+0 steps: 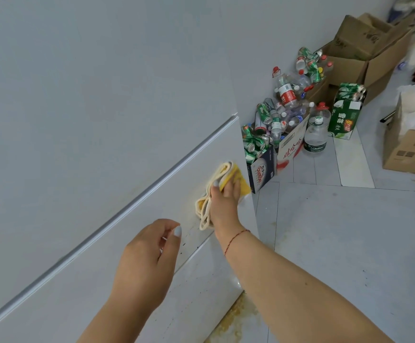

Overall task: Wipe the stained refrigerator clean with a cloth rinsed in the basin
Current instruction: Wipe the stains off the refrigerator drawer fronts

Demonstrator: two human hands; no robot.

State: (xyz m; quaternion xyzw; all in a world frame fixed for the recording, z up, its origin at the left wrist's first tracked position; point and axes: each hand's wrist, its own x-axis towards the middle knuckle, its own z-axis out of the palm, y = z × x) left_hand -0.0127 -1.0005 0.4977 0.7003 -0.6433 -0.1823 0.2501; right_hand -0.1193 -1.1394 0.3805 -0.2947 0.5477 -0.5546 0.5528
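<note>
The right hand [225,194] presses a bunched yellow cloth [216,191] flat against the refrigerator [102,120] door near its right edge, fingers spread over the folds; the cloth looks soft, light and probably damp, best held by palming its thick middle. The left hand [147,256] hovers loosely curled, holding nothing, below and left of the grip, where dark specks and yellowish smears mark the pale door.

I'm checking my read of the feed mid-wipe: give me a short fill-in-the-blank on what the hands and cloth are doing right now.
1. The right hand presses a ____ cloth against the refrigerator.
2. The left hand holds ____.
3. The cloth lies near the door's ____ edge.
4. Yellowish grime lies on the ____ at the refrigerator's base.

Missing words: yellow; nothing; right; floor
</note>
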